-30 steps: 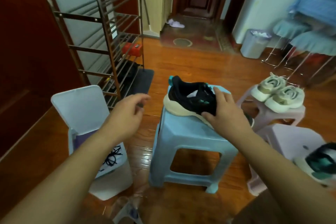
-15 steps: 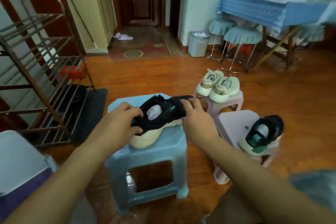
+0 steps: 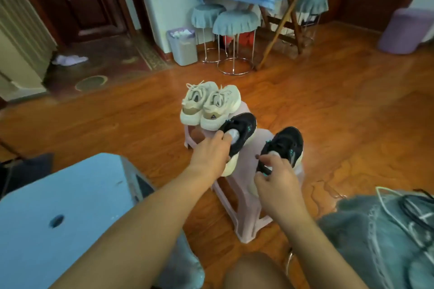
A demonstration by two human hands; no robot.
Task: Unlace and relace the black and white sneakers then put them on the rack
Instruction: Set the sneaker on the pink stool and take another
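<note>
**Both black sneakers now in hand at the pink stool**

Half a second ago one black sneaker sat on the blue stool under both hands while its mate lay alone on a pink stool; now the first black mesh sneaker with the cream sole has been carried across and hangs over the front pink plastic stool, and the right hand has gone over to the mate.

The carried sneaker lies with its long axis running from the heel, near the person, up and away to the toe, which points toward the pair of cream lace-up sneakers on the farther pink stool. The left hand grips it at the heel end, thumb hooked over the collar into the opening and fingers curled beneath the sole. I cannot tell whether the sole touches the stool.

The second black sneaker with teal marks rests on the same stool just to the right, its axis roughly parallel, toe away. The right hand is at its heel end, fingers curled and pinching the black heel tab or collar. Each hand is thus the nearer one to its own shoe.

The rack is out of view; judging by the task, both shoes must be lifted heel-first and swung leftward. The pale blue plastic stool stands at the lower left.
</note>
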